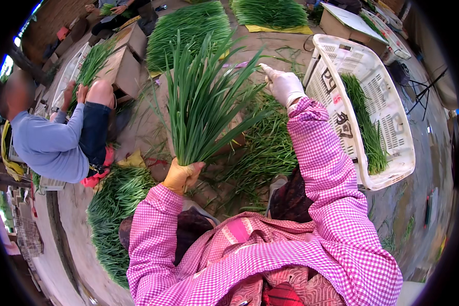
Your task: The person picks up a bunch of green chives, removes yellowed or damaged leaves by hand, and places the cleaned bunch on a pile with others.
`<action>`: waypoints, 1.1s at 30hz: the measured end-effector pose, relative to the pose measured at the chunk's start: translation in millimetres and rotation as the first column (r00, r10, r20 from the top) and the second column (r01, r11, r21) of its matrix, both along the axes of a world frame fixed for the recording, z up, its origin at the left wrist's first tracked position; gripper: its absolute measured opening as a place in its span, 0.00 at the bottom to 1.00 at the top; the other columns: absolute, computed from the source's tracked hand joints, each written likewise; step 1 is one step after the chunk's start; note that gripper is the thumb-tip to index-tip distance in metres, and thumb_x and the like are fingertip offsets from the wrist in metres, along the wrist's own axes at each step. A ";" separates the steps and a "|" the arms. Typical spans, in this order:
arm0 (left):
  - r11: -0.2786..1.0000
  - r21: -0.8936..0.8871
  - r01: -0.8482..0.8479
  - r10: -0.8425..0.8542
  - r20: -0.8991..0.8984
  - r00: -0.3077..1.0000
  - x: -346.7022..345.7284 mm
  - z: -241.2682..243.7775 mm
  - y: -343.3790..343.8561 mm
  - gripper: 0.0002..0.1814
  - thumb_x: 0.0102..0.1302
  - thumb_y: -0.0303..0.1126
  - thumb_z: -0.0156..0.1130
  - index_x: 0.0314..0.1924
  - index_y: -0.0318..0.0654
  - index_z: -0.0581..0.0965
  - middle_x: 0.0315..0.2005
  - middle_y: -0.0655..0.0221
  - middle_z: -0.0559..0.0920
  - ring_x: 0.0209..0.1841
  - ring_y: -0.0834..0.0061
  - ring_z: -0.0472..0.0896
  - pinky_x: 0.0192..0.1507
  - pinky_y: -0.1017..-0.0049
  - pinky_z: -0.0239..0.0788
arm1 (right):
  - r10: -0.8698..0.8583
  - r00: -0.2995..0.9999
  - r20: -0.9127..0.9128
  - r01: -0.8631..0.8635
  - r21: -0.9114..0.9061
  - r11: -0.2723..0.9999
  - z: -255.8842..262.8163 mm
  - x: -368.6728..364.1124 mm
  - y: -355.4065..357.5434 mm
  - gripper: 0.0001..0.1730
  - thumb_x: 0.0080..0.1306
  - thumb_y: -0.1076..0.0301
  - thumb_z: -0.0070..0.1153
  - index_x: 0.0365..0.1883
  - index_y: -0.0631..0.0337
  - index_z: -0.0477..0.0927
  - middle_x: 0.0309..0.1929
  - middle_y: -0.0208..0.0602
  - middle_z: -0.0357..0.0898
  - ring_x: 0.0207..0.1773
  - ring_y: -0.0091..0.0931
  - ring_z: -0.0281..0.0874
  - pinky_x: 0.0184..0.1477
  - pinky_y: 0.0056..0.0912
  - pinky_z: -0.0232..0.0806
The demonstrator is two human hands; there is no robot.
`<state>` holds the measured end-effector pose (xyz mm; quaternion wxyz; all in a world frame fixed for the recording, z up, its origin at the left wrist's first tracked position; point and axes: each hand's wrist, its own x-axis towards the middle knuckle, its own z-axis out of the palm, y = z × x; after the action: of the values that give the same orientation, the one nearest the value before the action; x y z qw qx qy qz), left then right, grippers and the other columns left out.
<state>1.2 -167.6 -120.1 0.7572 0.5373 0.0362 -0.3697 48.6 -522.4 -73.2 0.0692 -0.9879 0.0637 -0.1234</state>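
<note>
My left hand (183, 176), in a yellow-orange glove, grips the lower end of a fanned bunch of long flat green leaves (202, 111), probably Chinese chives. The leaves spread upward, away from me. My right hand (285, 85), in a whitish glove, is raised at the right tips of the bunch. Its index finger points left and the other fingers are curled; whether a leaf is pinched there is too small to tell. A low brown stand (163, 103) is partly hidden behind the bunch. Loose leaves (271, 153) litter the ground between my feet.
A white slatted plastic crate (399, 153) with greens (363, 122) stands at right. A leaf pile (114, 222) lies at my left, and more leaf piles (191, 30) lie ahead. A seated person (53, 141) handles greens at left, beside a wooden box (120, 72).
</note>
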 end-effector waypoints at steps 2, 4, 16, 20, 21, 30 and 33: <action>0.999 0.013 0.044 -0.044 -0.001 0.999 1.1 2.6 5.8 0.10 0.57 0.18 0.62 0.37 0.36 0.73 0.14 0.78 0.66 0.10 0.87 0.56 0.13 0.81 0.39 | 0.038 0.999 0.008 -0.038 -0.006 0.999 -7.7 1.7 -7.8 0.27 0.63 0.64 0.52 0.63 0.45 0.68 0.44 0.42 0.80 0.42 0.39 0.79 0.45 0.40 0.71; 0.994 -0.045 0.101 -0.101 0.016 0.995 4.8 4.7 11.8 0.10 0.57 0.18 0.63 0.38 0.36 0.73 0.14 0.78 0.66 0.11 0.87 0.56 0.13 0.82 0.40 | 0.041 0.997 -0.058 -0.039 0.035 0.999 -5.3 4.3 -8.9 0.24 0.62 0.67 0.53 0.58 0.45 0.73 0.42 0.42 0.80 0.42 0.40 0.79 0.43 0.39 0.71; 0.991 -0.106 0.076 -0.065 0.106 0.992 15.7 7.6 26.3 0.12 0.56 0.19 0.65 0.39 0.38 0.76 0.13 0.77 0.66 0.11 0.87 0.56 0.13 0.81 0.39 | 0.001 1.000 0.004 -0.004 0.692 0.722 18.7 -12.9 -7.1 0.09 0.65 0.75 0.54 0.42 0.62 0.81 0.28 0.28 0.83 0.31 0.16 0.77 0.36 0.22 0.69; 0.996 -0.061 0.062 -0.055 0.107 0.993 12.8 15.3 15.2 0.12 0.56 0.19 0.65 0.39 0.38 0.76 0.13 0.77 0.67 0.11 0.86 0.57 0.13 0.81 0.40 | -0.026 0.990 0.137 -0.080 0.712 0.697 6.7 -5.0 -13.6 0.09 0.66 0.71 0.53 0.42 0.60 0.82 0.28 0.29 0.83 0.29 0.18 0.78 0.36 0.20 0.69; 0.996 -0.067 0.065 -0.058 0.109 0.992 12.6 15.8 13.0 0.12 0.56 0.19 0.65 0.39 0.38 0.76 0.14 0.77 0.67 0.11 0.86 0.57 0.13 0.81 0.40 | -0.058 0.988 0.146 -0.056 0.676 0.735 10.9 -7.2 -10.3 0.09 0.67 0.69 0.52 0.42 0.60 0.82 0.28 0.29 0.84 0.29 0.19 0.78 0.36 0.20 0.70; 0.999 0.008 0.035 -0.036 0.070 0.997 9.6 7.9 13.9 0.12 0.55 0.18 0.65 0.40 0.38 0.76 0.15 0.77 0.69 0.12 0.87 0.58 0.13 0.82 0.41 | -0.302 0.841 0.449 -0.327 0.866 0.377 19.8 -14.4 -77.3 0.13 0.69 0.65 0.49 0.39 0.65 0.81 0.32 0.38 0.83 0.37 0.22 0.81 0.44 0.23 0.71; 0.998 0.041 0.040 -0.042 0.051 0.998 12.8 5.3 17.9 0.12 0.55 0.16 0.63 0.39 0.38 0.76 0.14 0.77 0.68 0.12 0.87 0.57 0.13 0.82 0.40 | -0.157 0.827 0.540 -0.454 0.805 0.381 35.3 -17.5 -66.0 0.16 0.68 0.59 0.52 0.44 0.63 0.80 0.37 0.36 0.83 0.43 0.22 0.79 0.50 0.24 0.68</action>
<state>14.1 -149.7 -114.8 0.7394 0.5621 0.0129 -0.3703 31.1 -588.4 -37.8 0.6250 -0.7073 0.0046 -0.3302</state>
